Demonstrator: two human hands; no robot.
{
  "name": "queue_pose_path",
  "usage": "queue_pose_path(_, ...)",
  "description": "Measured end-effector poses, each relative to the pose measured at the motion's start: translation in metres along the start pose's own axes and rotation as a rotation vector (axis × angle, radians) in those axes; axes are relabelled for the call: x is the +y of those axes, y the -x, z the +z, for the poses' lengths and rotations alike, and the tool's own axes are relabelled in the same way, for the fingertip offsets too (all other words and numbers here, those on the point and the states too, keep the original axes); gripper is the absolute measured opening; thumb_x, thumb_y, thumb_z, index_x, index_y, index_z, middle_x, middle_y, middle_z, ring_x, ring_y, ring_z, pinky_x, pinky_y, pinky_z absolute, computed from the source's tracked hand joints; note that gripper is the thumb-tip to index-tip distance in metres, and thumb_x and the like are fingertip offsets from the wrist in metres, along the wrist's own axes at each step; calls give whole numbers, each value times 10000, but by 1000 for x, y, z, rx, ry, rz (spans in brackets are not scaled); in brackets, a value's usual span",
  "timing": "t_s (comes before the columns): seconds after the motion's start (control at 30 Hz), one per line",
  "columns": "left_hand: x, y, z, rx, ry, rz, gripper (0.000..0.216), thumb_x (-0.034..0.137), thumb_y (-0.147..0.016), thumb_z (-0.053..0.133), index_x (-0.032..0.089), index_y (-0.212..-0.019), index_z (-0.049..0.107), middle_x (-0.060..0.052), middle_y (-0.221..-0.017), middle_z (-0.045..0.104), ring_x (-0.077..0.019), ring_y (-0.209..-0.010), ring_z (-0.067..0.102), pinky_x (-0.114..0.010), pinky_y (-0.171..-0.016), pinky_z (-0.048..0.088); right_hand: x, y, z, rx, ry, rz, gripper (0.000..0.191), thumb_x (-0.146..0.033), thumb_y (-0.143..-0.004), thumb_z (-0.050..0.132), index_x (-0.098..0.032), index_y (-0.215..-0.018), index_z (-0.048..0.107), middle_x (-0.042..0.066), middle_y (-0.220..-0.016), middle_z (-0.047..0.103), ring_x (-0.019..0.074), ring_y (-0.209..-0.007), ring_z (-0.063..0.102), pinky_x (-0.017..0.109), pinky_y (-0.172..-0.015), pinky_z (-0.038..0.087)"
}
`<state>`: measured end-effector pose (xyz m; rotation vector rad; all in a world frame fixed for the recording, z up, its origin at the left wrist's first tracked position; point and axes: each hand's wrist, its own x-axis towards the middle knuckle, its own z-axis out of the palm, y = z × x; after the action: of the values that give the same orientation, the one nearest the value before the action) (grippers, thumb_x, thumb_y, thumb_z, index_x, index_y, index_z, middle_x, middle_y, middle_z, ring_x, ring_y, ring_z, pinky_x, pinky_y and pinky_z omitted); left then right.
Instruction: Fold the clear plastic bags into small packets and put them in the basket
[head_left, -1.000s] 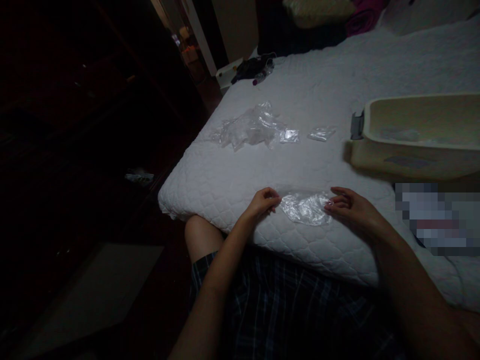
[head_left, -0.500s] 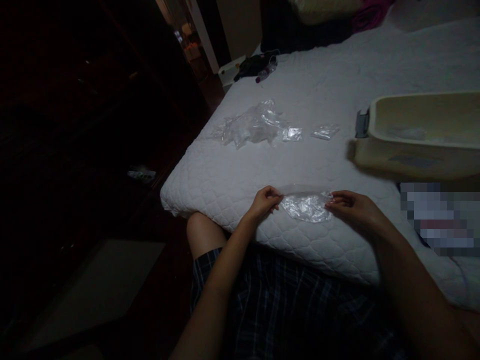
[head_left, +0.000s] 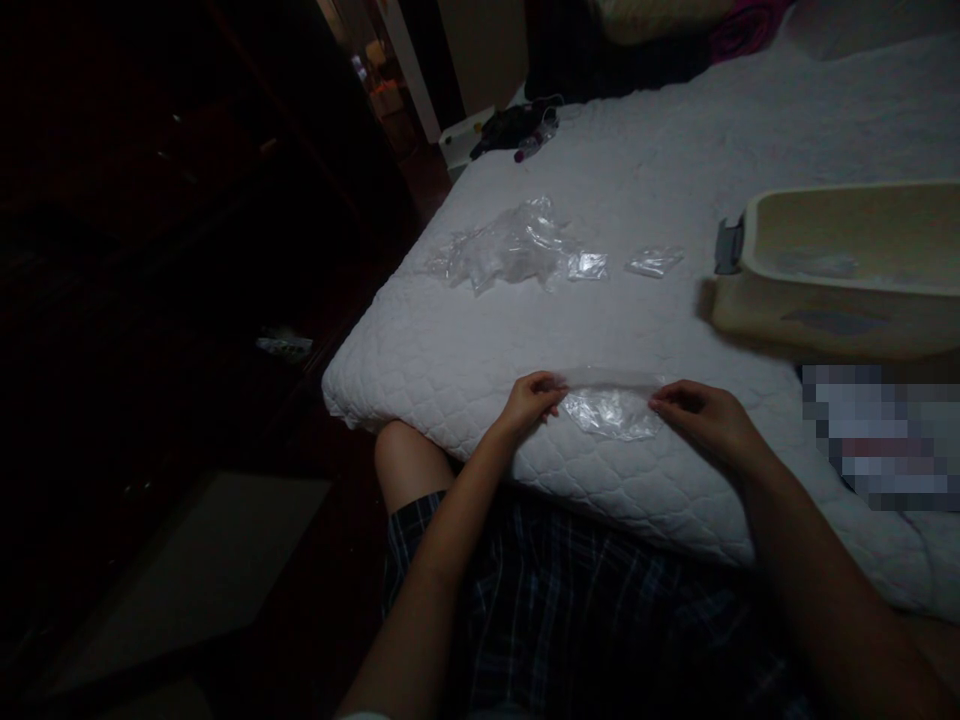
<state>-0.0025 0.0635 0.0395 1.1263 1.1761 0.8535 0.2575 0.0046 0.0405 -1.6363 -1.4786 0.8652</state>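
A clear plastic bag (head_left: 611, 412) lies spread on the near side of the white quilted mattress (head_left: 525, 335), its upper part folded in a band across the top. My left hand (head_left: 532, 398) pinches the bag's left end between thumb and fingers. At the right end my right hand (head_left: 697, 412) grips the bag's edge with its fingertips. Farther back sit a crumpled heap of clear plastic (head_left: 514, 245), a small flat folded plastic bag (head_left: 587, 265) and another folded plastic piece (head_left: 654, 261).
To the right stands a cream plastic bin (head_left: 787, 315) with a grey latch (head_left: 728, 246) and some clear plastic inside. A blurred-out item (head_left: 877, 440) lies in front of it. Dark items and a small bottle (head_left: 529, 148) are at the far left corner of the mattress.
My right hand's fingers have shifted slightly and closed in on the bag's right edge. My left hand keeps its pinch. The whole view has moved very little.
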Motion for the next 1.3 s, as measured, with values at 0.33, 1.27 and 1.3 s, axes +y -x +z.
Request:
queue_pose_path(0.33,-10,-4,-3,4,3,11,304,334,-633,769,145,-846,664,42,-583,585,-53,-422,501,-154,-362,319,-2,2,2,10,-28,10,364,-475,-712,677,-218,-971,693,65,-848,708,222,-751,648,390,-708,525)
queue_pose_path(1.27,-13,-1,-11,-160,-38,313,187,68,-580,653,197,-666,756,-44,-859,677,-150,-814,614,-250,-673,484,-22,17,-16,19,25,-63,346,-383,-830,550,-276,-1150,630,99,-1158,666,282,-1007,638,467,-876,513)
queue_pose_path(1.3,-14,-2,-12,-162,-41,324,181,69,-583,660,198,-666,757,-43,-853,677,-151,-814,614,-258,-691,486,-29,18,-17,92,98,-98,344,-385,-854,520,-289,-1168,625,97,-1188,652,286,-1039,628,483,-905,503)
